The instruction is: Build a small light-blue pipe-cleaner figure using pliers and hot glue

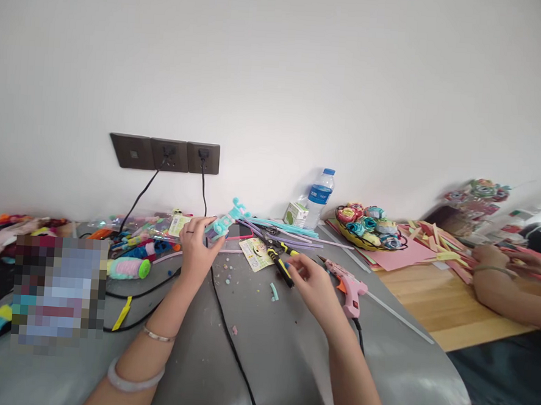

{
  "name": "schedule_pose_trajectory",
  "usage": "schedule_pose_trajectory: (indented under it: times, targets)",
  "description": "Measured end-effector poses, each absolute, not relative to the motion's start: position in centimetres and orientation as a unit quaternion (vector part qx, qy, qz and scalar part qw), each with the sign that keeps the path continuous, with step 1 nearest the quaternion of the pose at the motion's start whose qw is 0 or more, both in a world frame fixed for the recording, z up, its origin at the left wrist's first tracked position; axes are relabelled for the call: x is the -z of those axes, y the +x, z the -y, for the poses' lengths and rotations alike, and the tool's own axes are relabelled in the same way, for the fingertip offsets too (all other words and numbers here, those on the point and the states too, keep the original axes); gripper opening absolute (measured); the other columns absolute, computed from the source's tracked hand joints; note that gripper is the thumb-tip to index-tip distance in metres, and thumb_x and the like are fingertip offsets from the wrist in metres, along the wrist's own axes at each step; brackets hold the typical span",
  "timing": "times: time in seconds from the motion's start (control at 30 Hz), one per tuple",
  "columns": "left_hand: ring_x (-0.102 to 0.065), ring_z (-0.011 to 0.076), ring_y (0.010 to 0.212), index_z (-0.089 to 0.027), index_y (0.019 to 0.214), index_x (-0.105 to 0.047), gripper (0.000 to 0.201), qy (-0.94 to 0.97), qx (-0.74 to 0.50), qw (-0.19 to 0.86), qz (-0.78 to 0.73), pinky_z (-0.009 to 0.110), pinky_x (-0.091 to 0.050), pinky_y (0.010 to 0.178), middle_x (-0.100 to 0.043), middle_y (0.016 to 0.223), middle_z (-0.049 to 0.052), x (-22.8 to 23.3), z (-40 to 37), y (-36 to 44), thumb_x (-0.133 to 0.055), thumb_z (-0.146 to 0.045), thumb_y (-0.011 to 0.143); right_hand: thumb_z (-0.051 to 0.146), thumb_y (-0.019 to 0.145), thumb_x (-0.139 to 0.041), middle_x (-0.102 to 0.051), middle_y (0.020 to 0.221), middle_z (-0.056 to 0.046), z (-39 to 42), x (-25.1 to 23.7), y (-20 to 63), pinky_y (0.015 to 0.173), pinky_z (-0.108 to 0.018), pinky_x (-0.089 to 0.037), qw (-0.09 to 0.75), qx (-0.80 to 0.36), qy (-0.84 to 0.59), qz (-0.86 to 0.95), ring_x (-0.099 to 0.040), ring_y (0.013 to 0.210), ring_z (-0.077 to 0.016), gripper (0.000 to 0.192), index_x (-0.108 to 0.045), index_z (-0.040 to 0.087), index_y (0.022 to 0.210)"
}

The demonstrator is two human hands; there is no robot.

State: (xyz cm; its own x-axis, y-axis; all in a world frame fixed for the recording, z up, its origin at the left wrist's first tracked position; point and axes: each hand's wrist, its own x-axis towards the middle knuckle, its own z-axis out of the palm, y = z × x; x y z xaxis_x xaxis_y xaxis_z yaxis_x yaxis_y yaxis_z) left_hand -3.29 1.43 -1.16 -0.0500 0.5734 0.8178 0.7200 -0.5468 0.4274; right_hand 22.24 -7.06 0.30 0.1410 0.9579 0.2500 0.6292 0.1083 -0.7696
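Note:
My left hand (199, 244) pinches a fuzzy turquoise pipe-cleaner figure (226, 222) between thumb and fingers, just above the desk. With bent fingers, my right hand (309, 281) has its fingertips on a handle of the black-and-yellow pliers (277, 259). The pliers' handles are spread, and their jaws point toward a bundle of turquoise and lilac pipe cleaners (291, 229). Under the pliers lies a printed yellow card (254, 255). A short turquoise cut piece (274, 292) rests on the desk below them.
A pink glue gun (350, 288) lies right of my right hand, its cord trailing forward. Behind stand a water bottle (320, 196) and a small green-white box (296, 214). A basket of paper flowers (370, 227) sits farther right, near another person's hands (491, 262). A black cable (228, 328) crosses the grey desk.

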Motion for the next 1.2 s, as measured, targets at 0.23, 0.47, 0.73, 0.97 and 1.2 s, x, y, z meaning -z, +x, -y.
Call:
schedule_pose_trajectory:
  times: [0.23,0.47,0.73,0.97,1.2]
  targets:
    - [-0.063,0.0295,0.105,-0.022,0.111,-0.060,0.029,-0.712,0.534,0.069,0.451,0.044,-0.044,0.093,-0.067,0.108,0.010,1.4,-1.4,-2.8,-0.067,-0.020,0.083,0.058,0.073,-0.050,-0.068,0.065,-0.007,12.2,2.2,32.6,0.057,-0.033,-0.041,0.324,-0.097,-0.840,0.424,-0.062,0.062,-0.0257,0.035,-0.055,0.024,0.069]
    - [-0.062,0.0307,0.107,-0.022,0.112,-0.060,0.030,-0.733,0.522,0.069,0.431,0.046,-0.044,0.096,-0.067,0.110,0.010,1.7,-1.3,-2.6,-0.067,-0.020,0.083,0.065,0.076,-0.052,-0.071,0.063,-0.008,12.2,2.8,34.4,0.058,-0.033,-0.041,0.186,-0.188,-0.852,0.452,-0.066,0.066,-0.0277,0.048,-0.066,0.024,0.056]
    - [-0.062,0.0282,0.108,-0.023,0.115,-0.059,0.029,-0.764,0.504,0.046,0.400,0.043,-0.047,0.094,-0.065,0.110,0.009,1.8,-1.4,-2.6,-0.065,-0.021,0.087,0.055,0.070,-0.060,-0.062,0.054,-0.005,12.1,2.7,34.0,0.055,-0.032,-0.040,0.328,-0.249,-0.810,0.418,-0.057,0.053,-0.0206,0.038,-0.057,0.021,0.052]
    - [-0.061,0.0282,0.109,-0.023,0.116,-0.059,0.031,-0.794,0.477,0.040,0.376,0.043,-0.047,0.096,-0.065,0.110,0.009,2.0,-1.3,-2.4,-0.065,-0.021,0.086,0.052,0.075,-0.075,-0.070,0.075,-0.003,13.7,2.1,29.8,0.054,-0.027,-0.042,0.642,-0.389,-0.562,0.347,-0.054,0.052,-0.0131,0.040,-0.057,0.021,0.092]
    - [-0.061,0.0278,0.108,-0.024,0.116,-0.060,0.031,-0.804,0.470,0.052,0.360,0.044,-0.045,0.098,-0.066,0.111,0.008,1.5,-0.8,-2.2,-0.065,-0.021,0.086,0.052,0.090,-0.062,-0.038,0.048,0.009,13.2,0.8,24.3,0.046,-0.026,-0.020,0.665,-0.468,-0.447,0.373,-0.025,0.041,-0.0083,0.034,-0.061,0.019,0.098]
